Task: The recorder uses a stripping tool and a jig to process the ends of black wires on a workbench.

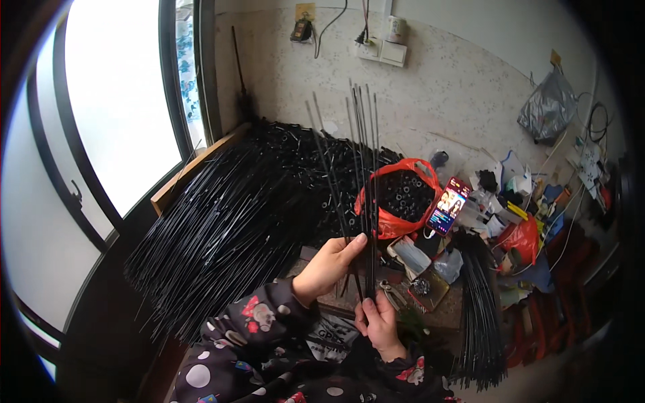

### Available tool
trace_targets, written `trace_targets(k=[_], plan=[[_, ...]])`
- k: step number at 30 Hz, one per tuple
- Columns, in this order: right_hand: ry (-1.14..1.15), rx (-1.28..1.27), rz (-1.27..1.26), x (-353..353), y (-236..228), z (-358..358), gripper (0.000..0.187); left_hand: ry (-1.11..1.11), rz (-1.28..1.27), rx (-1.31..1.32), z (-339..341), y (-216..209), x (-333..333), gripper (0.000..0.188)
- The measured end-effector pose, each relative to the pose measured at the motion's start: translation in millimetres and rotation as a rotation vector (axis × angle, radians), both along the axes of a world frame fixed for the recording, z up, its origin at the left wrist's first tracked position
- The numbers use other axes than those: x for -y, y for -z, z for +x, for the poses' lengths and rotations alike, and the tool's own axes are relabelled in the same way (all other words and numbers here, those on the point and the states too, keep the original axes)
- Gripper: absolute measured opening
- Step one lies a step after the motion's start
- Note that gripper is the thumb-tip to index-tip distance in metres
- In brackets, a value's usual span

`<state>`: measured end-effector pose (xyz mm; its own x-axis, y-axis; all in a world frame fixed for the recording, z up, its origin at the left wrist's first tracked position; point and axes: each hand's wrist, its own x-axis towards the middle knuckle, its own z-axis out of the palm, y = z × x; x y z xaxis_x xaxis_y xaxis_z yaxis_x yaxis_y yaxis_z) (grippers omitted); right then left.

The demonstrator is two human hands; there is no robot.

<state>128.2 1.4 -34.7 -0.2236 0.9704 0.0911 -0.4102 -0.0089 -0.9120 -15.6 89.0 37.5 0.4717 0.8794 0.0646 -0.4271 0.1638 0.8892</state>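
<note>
Several long, thin black rods [366, 168] stand upright in front of me, fanned apart at the top. My left hand [334, 264] is closed on them part-way up, its thumb pressed across the rods. Lower down, my right hand [381, 326] pinches their bottom ends between thumb and fingers. A few rods lean away to the left of the main group. Just beyond my hands sits a red plastic bag [396, 228], open at the top and filled with small black ring-shaped parts [406, 191].
A large heap of black rods [208, 221] spreads over the table's left, short black pieces [302, 144] behind it. A lit phone [449, 207] leans beside the bag. Pliers [396, 293] lie near my right hand. Another rod bundle [478, 309] hangs over the right edge, near clutter.
</note>
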Motion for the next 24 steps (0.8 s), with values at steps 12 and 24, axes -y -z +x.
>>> trace_targets(k=[12,24], plan=[[0.271,0.143,0.042,-7,-5,23,0.031,-0.162,0.152,-0.424,-69,-61,-136,0.047],[0.185,0.104,0.106,-14,4,28,0.024,-0.661,0.565,-2.092,-291,86,-135,0.014]])
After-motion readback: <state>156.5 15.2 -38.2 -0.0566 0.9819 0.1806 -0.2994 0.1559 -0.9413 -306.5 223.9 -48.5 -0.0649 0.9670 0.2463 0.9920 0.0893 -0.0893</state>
